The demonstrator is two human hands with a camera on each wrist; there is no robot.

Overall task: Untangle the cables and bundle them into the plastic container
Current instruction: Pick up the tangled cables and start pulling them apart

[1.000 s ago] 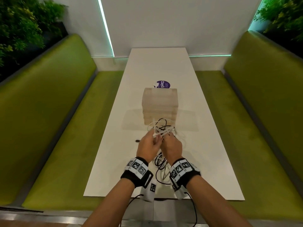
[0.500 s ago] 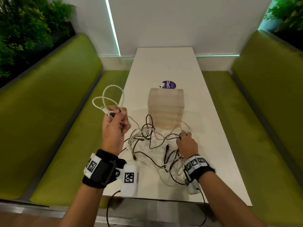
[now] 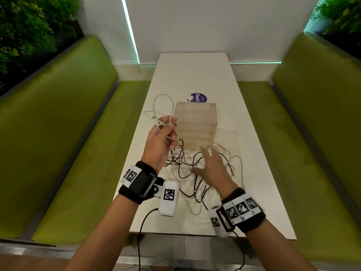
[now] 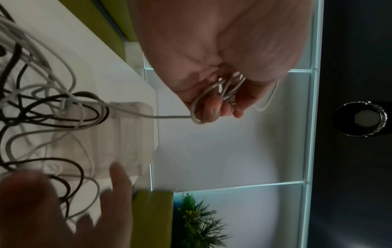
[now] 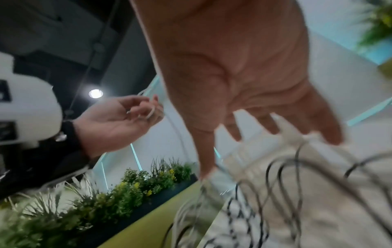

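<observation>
A tangle of black and white cables lies on the white table in front of a translucent plastic container. My left hand is raised left of the container and grips several loops of a white cable, also seen as a white cable pinched between my curled fingers, with one strand running down to the tangle. My right hand hovers over the tangle with fingers spread and holds nothing; its fingers look blurred above the cables.
Green benches run along both sides of the table. A purple round sticker lies behind the container. Plants stand behind the benches. Black sensor leads hang from my wrists past the table's near edge.
My left hand, holding the white cable loops, has come back right toward the container. My right hand has let go of the tangle and spread its fingers above it.
</observation>
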